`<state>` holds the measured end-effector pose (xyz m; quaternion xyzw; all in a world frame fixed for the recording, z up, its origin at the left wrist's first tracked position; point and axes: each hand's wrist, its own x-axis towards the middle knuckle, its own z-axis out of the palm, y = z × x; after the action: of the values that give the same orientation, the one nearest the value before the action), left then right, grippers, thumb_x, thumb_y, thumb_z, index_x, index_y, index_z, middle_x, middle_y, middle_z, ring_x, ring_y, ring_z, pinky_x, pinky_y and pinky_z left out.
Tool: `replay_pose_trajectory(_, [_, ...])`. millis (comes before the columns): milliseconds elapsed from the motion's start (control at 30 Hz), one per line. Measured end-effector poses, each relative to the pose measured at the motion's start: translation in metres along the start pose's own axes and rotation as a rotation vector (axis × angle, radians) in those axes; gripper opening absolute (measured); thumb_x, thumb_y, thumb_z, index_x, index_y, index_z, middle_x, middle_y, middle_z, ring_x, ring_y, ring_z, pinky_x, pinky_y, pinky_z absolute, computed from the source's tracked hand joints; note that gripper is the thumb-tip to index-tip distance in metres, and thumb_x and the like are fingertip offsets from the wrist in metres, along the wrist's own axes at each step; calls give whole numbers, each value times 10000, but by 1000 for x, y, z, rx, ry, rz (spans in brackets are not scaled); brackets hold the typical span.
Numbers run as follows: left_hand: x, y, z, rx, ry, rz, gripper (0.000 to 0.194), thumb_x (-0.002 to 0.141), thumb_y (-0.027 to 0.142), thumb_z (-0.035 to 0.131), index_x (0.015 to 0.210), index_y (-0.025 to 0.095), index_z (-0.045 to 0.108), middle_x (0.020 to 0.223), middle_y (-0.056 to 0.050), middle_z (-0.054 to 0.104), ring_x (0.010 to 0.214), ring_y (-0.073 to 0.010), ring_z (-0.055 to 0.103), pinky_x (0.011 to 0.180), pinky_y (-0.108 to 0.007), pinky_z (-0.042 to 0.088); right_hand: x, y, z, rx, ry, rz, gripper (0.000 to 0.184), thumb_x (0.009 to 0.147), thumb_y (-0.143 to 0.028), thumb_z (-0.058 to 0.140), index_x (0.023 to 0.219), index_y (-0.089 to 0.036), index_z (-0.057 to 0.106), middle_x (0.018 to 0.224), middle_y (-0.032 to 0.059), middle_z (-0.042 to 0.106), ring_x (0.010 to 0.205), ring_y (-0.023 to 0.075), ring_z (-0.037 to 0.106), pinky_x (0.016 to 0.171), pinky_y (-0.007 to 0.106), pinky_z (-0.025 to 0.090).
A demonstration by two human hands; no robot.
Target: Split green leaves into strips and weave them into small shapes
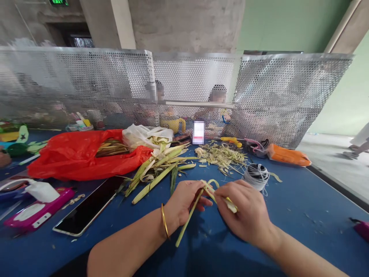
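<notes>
My left hand [184,198], with a gold bangle at the wrist, pinches a pale green husk strip [188,220] whose straight end hangs down toward me. A curled loop of the strip rises between the two hands. My right hand [249,209] is closed on the other side of it, and a pale, folded end sticks out below the fingers. My right fingertips are partly hidden behind the hand. Just beyond my left hand lies a heap of long husk leaves [157,182]. A spool of white cord [256,176] stands beyond my right hand.
Left are a red plastic bag [69,156], a black-screened phone [89,207] and a magenta power strip [37,211]. Ahead lie shredded scraps [226,156], a yellow-handled tool [235,141] and an orange packet [288,155]. A perforated metal screen [193,73] stands behind, with people beyond.
</notes>
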<state>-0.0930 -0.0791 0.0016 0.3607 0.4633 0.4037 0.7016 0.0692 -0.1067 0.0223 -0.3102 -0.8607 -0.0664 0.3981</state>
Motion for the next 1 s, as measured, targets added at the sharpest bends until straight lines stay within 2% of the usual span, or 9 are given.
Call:
replay_pose_trajectory(67, [1, 1, -2, -75, 15, -8, 213, 750, 282, 578, 834, 130, 700, 782, -67, 706, 541, -107, 616, 415, -168, 376, -3, -2, 6, -168, -70, -164, 115, 888, -114, 502, 830, -167, 586, 699, 29, 651, 644, 149, 583, 656, 309, 371])
replay_pose_trajectory(100, [1, 2, -2, -97, 12, -8, 217, 754, 276, 576, 853, 128, 701, 802, -74, 710, 566, -110, 622, 421, -166, 382, -4, -2, 9, -230, -82, -191, 134, 895, -113, 489, 820, -161, 588, 693, 31, 647, 631, 149, 573, 646, 314, 358])
replay_pose_trajectory(267, [-3, 8, -1, -170, -37, -9, 209, 752, 244, 566, 833, 109, 703, 870, -103, 715, 631, -117, 626, 437, -165, 394, -5, 4, 15, -370, -94, -174, 197, 924, -131, 447, 794, -157, 592, 671, 31, 613, 615, 151, 528, 620, 323, 311])
replay_pose_trajectory(400, [-4, 10, -1, -223, -57, -26, 221, 741, 230, 548, 827, 108, 711, 870, -97, 709, 584, -96, 576, 441, -172, 394, -9, 9, 18, -370, -161, -263, 213, 934, -117, 415, 818, -154, 590, 718, 42, 617, 672, 163, 543, 654, 333, 321])
replay_pose_trajectory(567, [1, 3, -4, -120, -76, 48, 228, 701, 244, 689, 893, 125, 717, 914, -82, 694, 630, -83, 572, 465, -148, 377, -10, 8, 23, -387, -187, -268, 236, 948, -124, 388, 811, -153, 578, 736, 42, 604, 675, 167, 532, 653, 332, 315])
replay_pose_trajectory(667, [4, -2, -5, -111, -78, 50, 203, 686, 201, 706, 872, 118, 711, 907, -85, 691, 620, -80, 568, 460, -149, 360, -7, 5, 23, -371, -209, -280, 277, 963, -134, 354, 801, -160, 578, 736, 44, 598, 682, 171, 525, 656, 335, 316])
replay_pose_trajectory(800, [4, -2, -3, -158, -76, 40, 143, 696, 166, 688, 830, 116, 694, 846, -85, 688, 642, -112, 603, 528, -177, 424, -6, 0, 18, -247, -243, -263, 283, 958, -358, 415, 887, -157, 601, 803, 67, 614, 763, 205, 545, 689, 357, 350])
replay_pose_trajectory(833, [3, -1, -2, -176, -85, 41, 130, 696, 161, 689, 819, 118, 689, 837, -84, 688, 663, -124, 617, 572, -192, 452, -6, -2, 18, -215, -242, -262, 285, 954, -366, 420, 930, -151, 605, 822, 73, 619, 791, 212, 550, 717, 367, 364])
replay_pose_trajectory(1000, [-3, -2, 5, -202, -99, 41, 119, 685, 159, 716, 791, 117, 683, 810, -77, 690, 717, -136, 635, 684, -206, 481, -10, -6, 28, -267, -267, -372, 218, 945, -145, 400, 1022, -143, 604, 835, 63, 617, 823, 203, 551, 879, 391, 383])
